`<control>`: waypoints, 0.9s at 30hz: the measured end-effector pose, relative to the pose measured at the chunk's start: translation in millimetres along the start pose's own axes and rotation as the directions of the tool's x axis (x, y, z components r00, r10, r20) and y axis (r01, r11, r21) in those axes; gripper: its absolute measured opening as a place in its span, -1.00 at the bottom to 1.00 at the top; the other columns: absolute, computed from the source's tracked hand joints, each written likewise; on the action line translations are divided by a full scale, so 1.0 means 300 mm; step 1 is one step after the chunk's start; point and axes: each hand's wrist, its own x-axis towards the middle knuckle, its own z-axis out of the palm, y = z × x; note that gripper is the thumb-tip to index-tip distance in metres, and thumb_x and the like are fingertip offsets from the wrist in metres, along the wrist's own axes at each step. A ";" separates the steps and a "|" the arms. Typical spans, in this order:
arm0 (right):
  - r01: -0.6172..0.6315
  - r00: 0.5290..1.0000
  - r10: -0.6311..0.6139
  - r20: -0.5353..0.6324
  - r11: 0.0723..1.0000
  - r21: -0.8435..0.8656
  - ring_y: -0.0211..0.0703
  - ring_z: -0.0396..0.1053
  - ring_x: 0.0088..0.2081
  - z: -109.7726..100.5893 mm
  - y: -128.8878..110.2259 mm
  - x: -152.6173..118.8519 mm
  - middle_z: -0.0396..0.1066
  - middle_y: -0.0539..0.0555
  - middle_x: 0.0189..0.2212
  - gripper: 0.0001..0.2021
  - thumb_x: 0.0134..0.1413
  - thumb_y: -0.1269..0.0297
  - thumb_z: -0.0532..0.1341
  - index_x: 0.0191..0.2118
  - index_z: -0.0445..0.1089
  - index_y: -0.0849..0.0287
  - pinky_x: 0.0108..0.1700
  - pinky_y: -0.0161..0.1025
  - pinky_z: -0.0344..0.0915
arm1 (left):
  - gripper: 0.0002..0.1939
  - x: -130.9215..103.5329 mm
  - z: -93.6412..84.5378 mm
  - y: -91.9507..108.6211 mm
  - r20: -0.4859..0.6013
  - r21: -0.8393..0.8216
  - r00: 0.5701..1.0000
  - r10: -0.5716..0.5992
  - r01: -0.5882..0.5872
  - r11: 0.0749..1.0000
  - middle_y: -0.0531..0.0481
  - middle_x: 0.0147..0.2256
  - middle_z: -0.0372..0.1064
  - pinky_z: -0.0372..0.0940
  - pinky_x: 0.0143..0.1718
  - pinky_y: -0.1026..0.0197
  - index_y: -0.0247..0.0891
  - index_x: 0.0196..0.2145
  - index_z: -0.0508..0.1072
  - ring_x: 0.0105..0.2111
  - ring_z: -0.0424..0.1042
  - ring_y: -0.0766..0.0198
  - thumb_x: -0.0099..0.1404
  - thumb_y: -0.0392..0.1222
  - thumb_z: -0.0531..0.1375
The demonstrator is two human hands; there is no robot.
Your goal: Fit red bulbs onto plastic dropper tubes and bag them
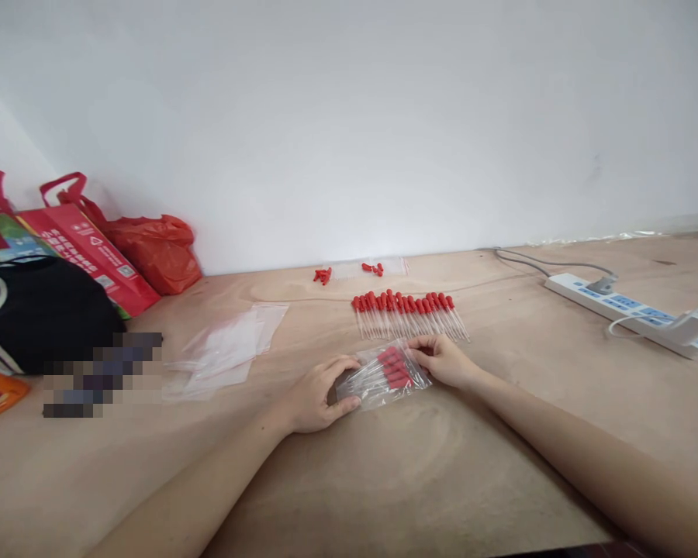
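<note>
A clear plastic bag (378, 391) with several red-bulbed glass droppers (396, 370) inside lies on the wooden table in front of me. The red bulbs point right and the thin clear tubes point left. My left hand (319, 395) curves around the bag's left end, fingers at its upper edge and thumb at its lower edge. At the upper right corner, my right hand (442, 360) pinches the bag between thumb and fingers. Just beyond the bag is a row of loose droppers (407, 310), bulbs toward the wall.
Flat empty plastic bags (226, 349) are piled to the left. Near the wall lie red bulbs (323, 275) and another plastic bag (349, 270). A power strip (628, 310) with cables is at right. A black bag (46, 310) and red carrier bags (151, 248) stand at left.
</note>
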 end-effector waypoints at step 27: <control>0.128 0.949 -0.175 -0.261 0.973 -0.190 -0.36 0.12 -0.63 -0.067 0.032 -0.024 0.15 -0.14 -0.67 -0.65 -0.23 0.07 0.24 -0.31 0.30 0.20 -0.54 -0.34 0.11 | -0.64 0.125 -0.003 0.096 0.190 -0.058 0.925 0.330 -0.325 0.944 0.14 0.12 0.08 -0.12 0.17 -0.03 0.02 0.00 0.28 0.17 -0.06 0.18 0.26 -0.26 0.04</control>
